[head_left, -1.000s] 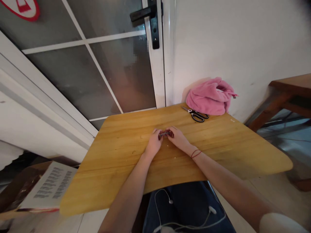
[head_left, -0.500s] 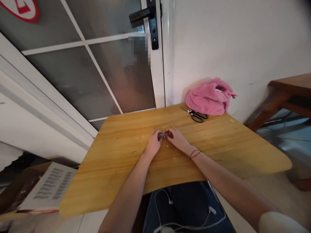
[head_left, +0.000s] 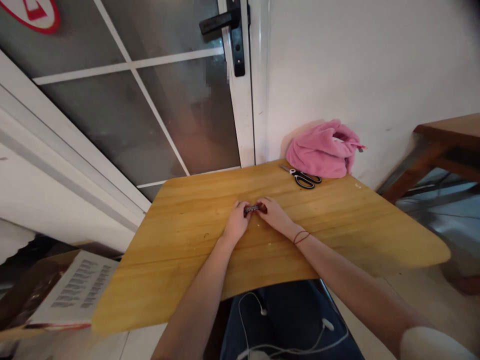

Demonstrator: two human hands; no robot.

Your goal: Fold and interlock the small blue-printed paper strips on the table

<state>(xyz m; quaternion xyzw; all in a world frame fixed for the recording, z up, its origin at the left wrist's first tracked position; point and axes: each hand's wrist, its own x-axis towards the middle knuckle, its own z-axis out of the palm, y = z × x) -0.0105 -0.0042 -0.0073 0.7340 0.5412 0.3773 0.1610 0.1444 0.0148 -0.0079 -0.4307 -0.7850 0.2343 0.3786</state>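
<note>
Looks mid-fiddle tbh: left hand [head_left: 236, 221] and right hand [head_left: 272, 212] both pinch a small dark item [head_left: 252, 208], not set down yet; scissors [head_left: 304, 179] lie apart.

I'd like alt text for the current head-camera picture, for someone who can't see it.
A person's left hand and right hand hold a small dark object between them at a wooden table. Near its far edge, black-handled scissors lie beside a fluffy pink bundle, with a white wall and a paned door beyond.
</note>
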